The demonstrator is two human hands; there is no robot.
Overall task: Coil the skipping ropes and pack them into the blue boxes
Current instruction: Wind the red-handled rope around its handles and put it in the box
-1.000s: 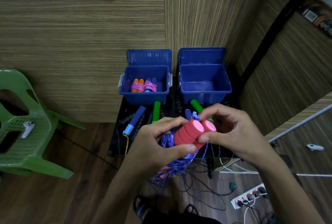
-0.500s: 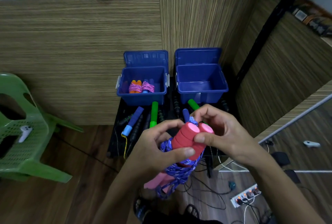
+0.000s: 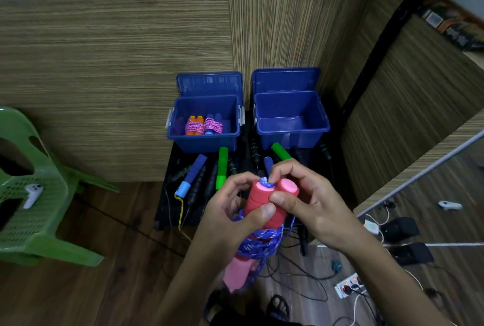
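1. Here, both hands are up in front of the person, working on one skipping rope with two thick red foam handles (image 3: 264, 205) pressed side by side.
2. The left hand (image 3: 230, 213) is wrapped around the pair of handles, thumb laid across the front, gripping them firmly.
3. The right hand (image 3: 306, 202) steadies the handle on that side with its thumb, while its fingertips (image 3: 272, 172) pinch at the blue-and-white braided cord (image 3: 262, 244) where a bit of it pokes up between the handle tops.
4. That cord is wound in several turns around the lower part of the handles, and loose strands hang down below the hands.
5. A pink piece (image 3: 237, 272) sticks out underneath the wound cord; I cannot tell what it is.
6. Beyond the hands, two open blue plastic boxes stand side by side against the wood-grain wall, lids tipped back.
7. The left blue box (image 3: 207, 139) holds coiled ropes bound in pink cord (image 3: 203, 126), one with orange handles.
8. The right blue box (image 3: 293, 133) shows only its bare floor.
9. Just in front of the boxes, on a dark mat (image 3: 167, 194), lie uncoiled ropes: green handles (image 3: 222, 166), a blue handle (image 3: 192, 175) and some black ones.
10. A green plastic chair (image 3: 34, 194) stands well off to the left.
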